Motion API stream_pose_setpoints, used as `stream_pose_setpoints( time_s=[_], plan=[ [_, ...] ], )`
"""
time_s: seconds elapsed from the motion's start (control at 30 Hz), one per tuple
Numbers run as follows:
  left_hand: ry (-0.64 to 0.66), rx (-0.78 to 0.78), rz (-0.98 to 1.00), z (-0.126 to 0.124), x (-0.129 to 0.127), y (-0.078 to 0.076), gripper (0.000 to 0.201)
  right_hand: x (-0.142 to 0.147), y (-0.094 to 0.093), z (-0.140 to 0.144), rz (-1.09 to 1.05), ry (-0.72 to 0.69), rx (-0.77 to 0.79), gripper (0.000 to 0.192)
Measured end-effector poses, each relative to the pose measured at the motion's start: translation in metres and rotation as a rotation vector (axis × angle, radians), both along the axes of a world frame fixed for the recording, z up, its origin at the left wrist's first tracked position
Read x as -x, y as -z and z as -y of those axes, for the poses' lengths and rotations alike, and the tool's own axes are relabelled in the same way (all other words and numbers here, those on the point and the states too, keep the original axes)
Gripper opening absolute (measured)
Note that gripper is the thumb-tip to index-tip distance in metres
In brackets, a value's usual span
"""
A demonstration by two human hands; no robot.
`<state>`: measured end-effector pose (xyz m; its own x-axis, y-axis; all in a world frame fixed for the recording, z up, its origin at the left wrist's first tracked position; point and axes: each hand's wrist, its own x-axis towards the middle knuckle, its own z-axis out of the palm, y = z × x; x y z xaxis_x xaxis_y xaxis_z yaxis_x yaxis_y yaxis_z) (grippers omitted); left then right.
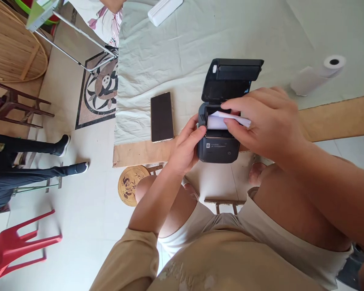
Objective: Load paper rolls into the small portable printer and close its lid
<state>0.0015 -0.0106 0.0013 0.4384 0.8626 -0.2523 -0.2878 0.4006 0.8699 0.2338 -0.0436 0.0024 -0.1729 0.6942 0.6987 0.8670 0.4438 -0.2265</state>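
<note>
right hand (pixel 267 121) on paper (pixel 227 120), printer (pixel 220 137) (label unreadable)

No text can be read with certainty. The black printer (pixel 220 141) bears a small white logo square and two short lines of light print on its front face, just below the paper slot, but the letters are too small to make out.

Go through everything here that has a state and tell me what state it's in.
Label printer: lid open.
Paper roll: in the printer bay.
Right hand: pinching the paper.
Left hand: gripping the printer's side.
Phone: screen dark, flat.
Spare roll: lying sideways.
</note>
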Motion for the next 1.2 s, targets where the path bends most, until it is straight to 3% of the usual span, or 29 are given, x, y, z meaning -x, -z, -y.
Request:
stream_pose_setpoints(
  time_s=[0.1, 0.27, 0.33, 0.4, 0.47, 0.53, 0.63, 0.73, 0.83, 1.0, 1.1, 1.2],
  plan=[
    [0.004, 0.009, 0.021, 0.000, -0.002, 0.000, 0.072, 0.004, -0.013, 0.007, -0.015, -0.093, 0.019, 0.036],
    [0.019, -0.023, 0.023, 0.002, -0.003, -0.003, 0.075, 0.005, -0.028, 0.020, -0.106, -0.316, 0.444, 0.046],
    [0.037, -0.034, -0.024, 0.002, -0.002, -0.002, 0.084, -0.001, -0.025, 0.022, -0.222, -0.353, 0.384, 0.043],
    [0.052, -0.048, -0.060, 0.001, 0.000, -0.001, 0.091, -0.009, -0.022, 0.024, -0.364, -0.290, 0.239, 0.033],
    [0.066, -0.062, -0.079, 0.000, 0.003, 0.002, 0.095, -0.018, -0.022, 0.023, -0.453, -0.111, 0.163, 0.024],
    [0.074, -0.077, -0.089, 0.000, 0.004, 0.003, 0.094, -0.024, -0.027, 0.021, -0.495, 0.039, 0.225, 0.036],
    [0.065, -0.093, -0.089, 0.000, 0.005, 0.003, 0.089, -0.024, -0.039, 0.015, -0.702, 0.052, 0.412, 0.069],
    [0.061, -0.082, -0.069, 0.001, 0.004, 0.002, 0.088, -0.022, -0.042, 0.012, -0.894, 0.055, 0.496, 0.054],
    [0.060, -0.074, -0.057, 0.003, 0.005, 0.001, 0.090, -0.025, -0.030, 0.009, -0.795, 0.052, 0.534, 0.046],
    [0.047, -0.078, -0.051, 0.006, 0.004, 0.002, 0.091, -0.031, -0.005, 0.003, -0.619, -0.201, 0.875, 0.098],
    [0.047, -0.070, -0.050, 0.006, 0.002, 0.000, 0.088, -0.030, 0.000, -0.001, -0.655, -0.214, 1.037, 0.109],
    [0.054, -0.039, -0.051, 0.004, -0.001, -0.003, 0.086, -0.029, 0.001, -0.003, -0.619, -0.165, 1.061, 0.111]
  ],
)
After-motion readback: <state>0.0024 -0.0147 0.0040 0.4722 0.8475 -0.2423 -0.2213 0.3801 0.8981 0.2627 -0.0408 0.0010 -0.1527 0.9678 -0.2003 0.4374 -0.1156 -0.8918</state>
